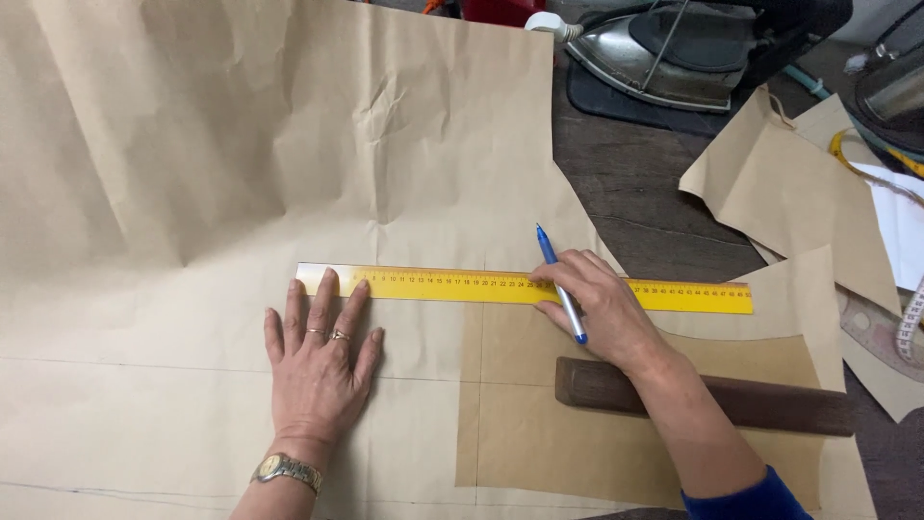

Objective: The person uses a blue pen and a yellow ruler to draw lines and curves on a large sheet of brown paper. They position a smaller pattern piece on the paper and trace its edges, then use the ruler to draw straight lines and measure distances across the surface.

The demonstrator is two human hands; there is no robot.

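A long yellow ruler (462, 286) lies flat across a large sheet of creased brown paper (241, 154). My left hand (320, 361) rests palm down on the paper, fingers spread, with the fingertips pressing the ruler's left end. It wears rings and a wristwatch. My right hand (602, 308) is shut on a blue pen (560, 282), whose tip points away from me just above the ruler's upper edge, near its middle. Under that hand a darker brown paper piece (539, 414) lies on the big sheet.
A dark wooden bar (770, 404) lies on the darker paper under my right forearm. An iron (664, 48) rests at the top right on the dark wooden table (635, 183). Loose brown paper pieces (789, 193) and a measuring tape (910, 323) lie at the right.
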